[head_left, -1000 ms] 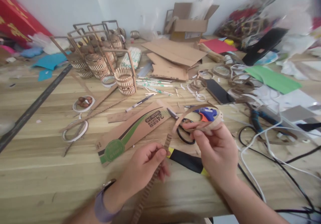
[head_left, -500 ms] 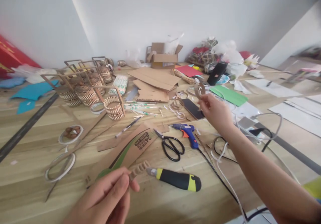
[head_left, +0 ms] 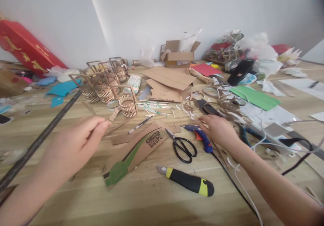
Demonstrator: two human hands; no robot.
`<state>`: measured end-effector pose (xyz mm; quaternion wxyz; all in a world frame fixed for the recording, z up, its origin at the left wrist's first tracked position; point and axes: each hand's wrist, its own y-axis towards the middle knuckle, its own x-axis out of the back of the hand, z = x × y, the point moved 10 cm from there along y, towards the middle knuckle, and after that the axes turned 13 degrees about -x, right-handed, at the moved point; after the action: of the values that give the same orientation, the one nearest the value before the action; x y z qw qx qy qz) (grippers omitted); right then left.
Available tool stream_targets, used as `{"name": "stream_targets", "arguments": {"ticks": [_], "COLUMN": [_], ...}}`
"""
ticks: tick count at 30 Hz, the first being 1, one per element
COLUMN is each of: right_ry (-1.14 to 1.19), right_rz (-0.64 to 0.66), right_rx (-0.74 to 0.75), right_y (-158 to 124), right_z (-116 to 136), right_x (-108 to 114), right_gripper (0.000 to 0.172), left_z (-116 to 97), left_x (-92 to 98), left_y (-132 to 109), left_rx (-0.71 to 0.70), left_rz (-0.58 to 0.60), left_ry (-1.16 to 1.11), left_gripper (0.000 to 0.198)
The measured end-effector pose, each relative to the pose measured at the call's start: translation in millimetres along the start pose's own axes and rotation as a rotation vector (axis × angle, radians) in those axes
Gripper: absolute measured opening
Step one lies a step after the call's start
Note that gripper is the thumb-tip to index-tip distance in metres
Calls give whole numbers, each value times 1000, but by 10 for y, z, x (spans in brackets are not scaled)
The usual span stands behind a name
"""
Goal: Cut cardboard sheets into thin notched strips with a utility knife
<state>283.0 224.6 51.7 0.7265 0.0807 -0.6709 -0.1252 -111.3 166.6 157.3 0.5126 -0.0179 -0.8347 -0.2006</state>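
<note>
My left hand [head_left: 83, 138] is closed, pinching a short corrugated cardboard strip [head_left: 114, 114] between thumb and fingers. The strip is held up near a small stick basket with a tall handle [head_left: 128, 105]. My right hand [head_left: 220, 128] is palm down just behind a blue hot glue gun [head_left: 199, 136], fingers loosely extended; nothing shows in them, though their undersides are hidden. Black-handled scissors [head_left: 184, 149] lie on a printed cardboard piece's right side. A black and yellow utility knife [head_left: 189, 181] lies in front. The printed cardboard [head_left: 138, 151] lies between my hands.
Several finished baskets [head_left: 103, 91] stand behind the left hand. Flat cardboard sheets [head_left: 169, 77], an open carton [head_left: 179, 55] and plastic bags [head_left: 263, 50] are at the back. Brown rings [head_left: 226, 104] and white cables [head_left: 263, 131] clutter the right. A pen [head_left: 139, 124] lies centrally.
My left hand has moved forward and left with the cardboard strip. My right hand has let go of a brown ring and come down toward the glue gun. The view has turned left.
</note>
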Motion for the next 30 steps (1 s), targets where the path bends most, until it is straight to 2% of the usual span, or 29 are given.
{"name": "stream_targets", "arguments": {"ticks": [2,3,5,7,9,12,15,17,20,22,24,26,28,30], "right_ry": [-39,-59,-103,-155,-212,-292,-356,-388,-416,-422,-415,-391,-357,-318], "right_rz": [69,94,127,136,123,89,82,95,102,84,57,38,32,9], "right_rx": [35,38,16,-41,-122,-243,-293,-284,-229,-178,-108,-5,117,250], "right_y": [-132,-171,-180,-106,19,232,410,482,491,428,311,144,-70,-313], "right_z": [180,220,191,33,-209,-573,-783,-826,-787,-719,-622,-484,-303,-60], "right_x": [-78,-102,-133,-145,-147,-163,-249,-331,-399,-363,-262,-117,46,229], "right_gripper": [24,24,25,27,29,27,22,24,28,21,18,25,29,30], "left_z": [102,204,331,342,343,260,136,106,175,265,321,288,166,3], "left_x": [-287,-487,-808,-1032,-1155,-1404,-1619,-1722,-1851,-1915,-1924,-1857,-1744,-1690], "left_y": [117,136,134,72,-16,-164,-275,-331,-422,-484,-520,-514,-473,-428], "left_rx": [-88,-119,-245,-408,-467,-500,-501,-480,-421,-376,-346,-336,-313,-218], "left_rz": [143,232,281,233,150,180,225,237,273,309,318,284,240,255], "left_ry": [347,434,498,480,440,354,301,290,324,356,353,282,125,-125], "left_gripper": [35,39,46,45,48,48,43,44,52,60,64,61,54,52]}}
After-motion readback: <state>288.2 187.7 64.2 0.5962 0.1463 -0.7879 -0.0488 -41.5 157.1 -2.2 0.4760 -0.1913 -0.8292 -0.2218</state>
